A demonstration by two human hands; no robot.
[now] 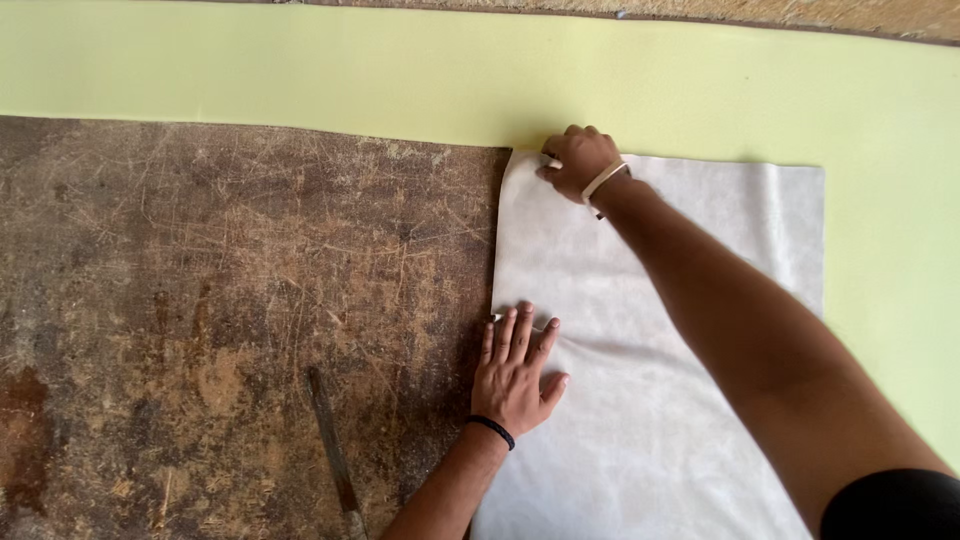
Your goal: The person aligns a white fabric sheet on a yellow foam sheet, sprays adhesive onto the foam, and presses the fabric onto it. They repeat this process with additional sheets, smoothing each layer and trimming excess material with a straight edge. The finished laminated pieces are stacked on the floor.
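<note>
Head view: your left hand (515,372) lies flat, fingers spread, palm down on the left edge of the pale grey-white sheet of soft fabric-like material (690,340), at about 7 o'clock from the sheet's middle. It pins the sheet, nothing clasped in it. Your right hand (578,160) is up at the sheet's top-left corner, approx 11 o'clock, closed round a small white stick, prob chalk or a marker (551,161), tip right at the corner. A white band (603,180) sits on that wrist, a black band (491,430) on the left one.

The sheet lies half on the worn, scratched brown wooden worktop (220,300) and half on the wide pale yellow-green sheet (400,80), which runs across at 12 o'clock and down the 3 o'clock side.

A long dark thin metal tool (332,450) lies on the wood at 8 o'clock from your left hand, apart from it, untouched.

Step in hand, as I judge it: marking along the sheet's left edge, w/ the stick at the far corner. Next move calls for a steady left palm so the sheet can't creep, and the stick kept tight to the edge line
</note>
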